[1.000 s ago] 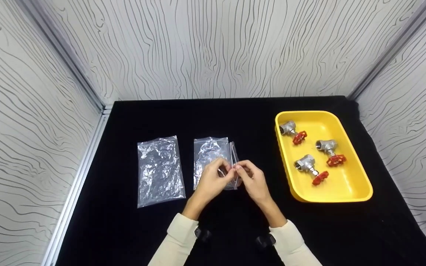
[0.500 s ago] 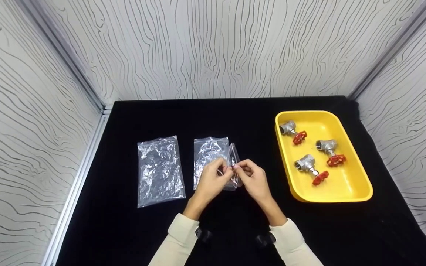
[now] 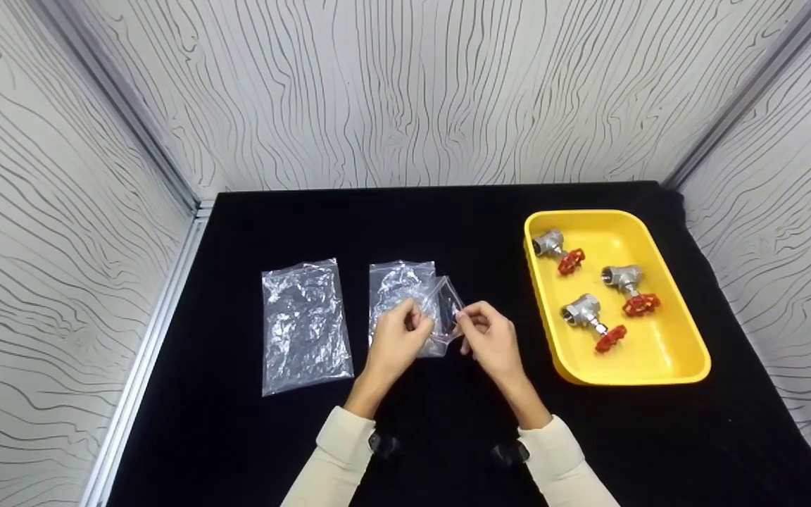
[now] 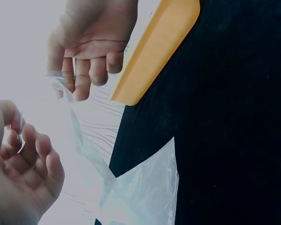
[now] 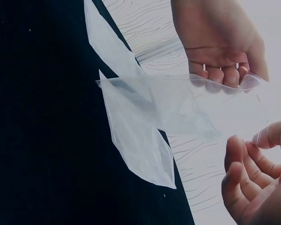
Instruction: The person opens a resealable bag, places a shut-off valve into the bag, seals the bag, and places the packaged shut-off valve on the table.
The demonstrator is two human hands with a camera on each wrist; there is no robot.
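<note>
Between the two hands a clear plastic bag [image 3: 450, 304] is held up, its mouth spread into a diamond shape. My left hand [image 3: 396, 343] pinches one side of the mouth between thumb and fingers; my right hand [image 3: 493, 343] pinches the opposite side. The right wrist view shows the held bag [image 5: 178, 101] stretching away from both hands, with nothing visible inside. Behind it, partly covered by the left hand, another clear bag [image 3: 395, 285] lies flat on the black cloth. A larger clear bag [image 3: 305, 327] lies flat further left.
On the right stands a yellow tray [image 3: 673, 352] holding three metal valves, one at the upper left [image 3: 550, 242], one at the right [image 3: 624, 277] and one lower down [image 3: 583, 310], each with a red handwheel. Patterned walls [image 3: 405, 91] border the black-covered table [image 3: 476, 225].
The hands have moved slightly apart, and the mouth of the held bag has gone from a narrow slit to a wide gap. The valves and the flat bags have stayed put.
</note>
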